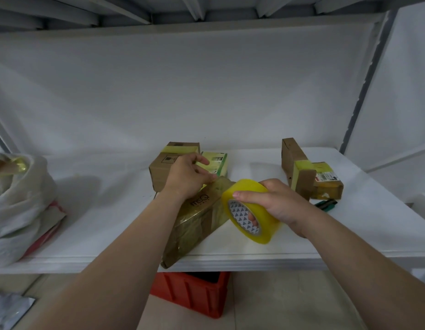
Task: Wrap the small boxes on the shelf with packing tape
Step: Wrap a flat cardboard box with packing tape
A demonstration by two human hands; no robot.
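Note:
A long brown cardboard box (pixel 197 222), partly wrapped in shiny tape, lies on the white shelf (pixel 111 210) with its near end over the front edge. My left hand (pixel 187 177) rests on its far end and pinches the yellow tape against it. My right hand (pixel 275 201) grips a roll of yellow packing tape (pixel 252 210) just right of the box, fingers through the core. Behind stand a brown box with a yellow tape band (pixel 168 167) and a green-edged box (pixel 217 163).
At the right sit an upright brown box with yellow tape (pixel 297 167) and a flat taped parcel (pixel 328 182), with a dark green cutter (pixel 325 203) in front. A white plastic bag (pixel 18 206) fills the left end. A red crate (pixel 194 291) stands under the shelf.

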